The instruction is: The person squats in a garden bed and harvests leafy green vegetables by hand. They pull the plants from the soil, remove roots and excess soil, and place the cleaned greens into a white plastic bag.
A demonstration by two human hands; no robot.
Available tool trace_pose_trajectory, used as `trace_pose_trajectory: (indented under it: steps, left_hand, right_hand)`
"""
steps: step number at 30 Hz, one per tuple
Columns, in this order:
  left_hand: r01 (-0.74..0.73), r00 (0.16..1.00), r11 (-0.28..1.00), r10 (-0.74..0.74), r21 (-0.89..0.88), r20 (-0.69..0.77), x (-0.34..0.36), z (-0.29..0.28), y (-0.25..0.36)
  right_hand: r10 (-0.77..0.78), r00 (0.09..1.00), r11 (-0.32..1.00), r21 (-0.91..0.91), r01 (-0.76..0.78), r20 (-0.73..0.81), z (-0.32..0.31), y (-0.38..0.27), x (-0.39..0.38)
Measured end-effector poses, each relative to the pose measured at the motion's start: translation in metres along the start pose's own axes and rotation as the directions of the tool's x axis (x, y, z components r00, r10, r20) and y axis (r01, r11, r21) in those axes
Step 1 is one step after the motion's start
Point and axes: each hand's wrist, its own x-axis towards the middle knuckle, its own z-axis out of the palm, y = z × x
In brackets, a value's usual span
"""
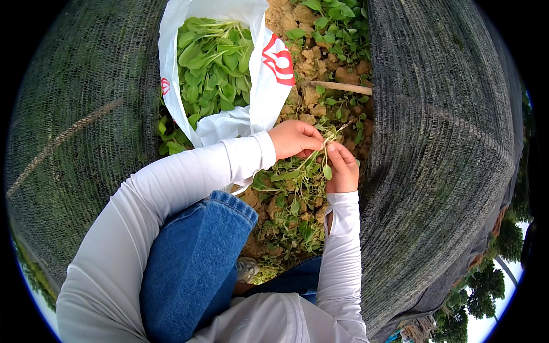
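Observation:
My left hand and my right hand meet over a soil bed, both closed on a small bunch of leafy green plants with thin stems and pale roots. The stems run between the fingers of both hands. Just left of my left hand, a white plastic bag with red markings lies open, filled with picked green leaves. Below my hands a pile of discarded leaves and stems covers the ground between my knees.
Dark shade netting rises on the right and more netting on the left. Clumpy brown soil with small green seedlings lies ahead, crossed by a wooden stick. My blue-jeaned knee is at lower left.

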Motion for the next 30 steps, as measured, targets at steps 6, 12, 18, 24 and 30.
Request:
trace_pose_trajectory:
  steps: [6,12,18,24,30]
  left_hand:
    - [0.057,0.998,0.998,-0.057,0.010,0.002,-0.002,0.001,0.004]
    - [0.197,0.980,0.952,-0.183,-0.233,0.083,-0.004,0.000,0.009]
    - [0.206,0.975,0.964,-0.188,-0.171,0.116,-0.004,-0.001,0.005]
    - [0.141,0.989,0.989,-0.142,-0.042,-0.030,0.000,0.003,0.000]
    - [0.068,0.959,0.973,-0.125,-0.220,-0.253,-0.004,0.007,-0.003]
  right_hand:
    - [-0.045,0.998,0.996,0.075,0.048,-0.041,0.002,-0.004,0.000]
    - [0.120,0.993,0.972,0.202,-0.119,0.007,0.004,-0.008,0.000]
    - [0.118,0.993,0.972,0.204,-0.119,0.015,0.014,-0.004,-0.002]
    - [-0.104,0.973,0.993,0.034,0.113,-0.205,0.023,0.006,-0.007]
    - [0.002,0.978,0.986,0.165,0.033,-0.208,0.004,0.006,-0.008]
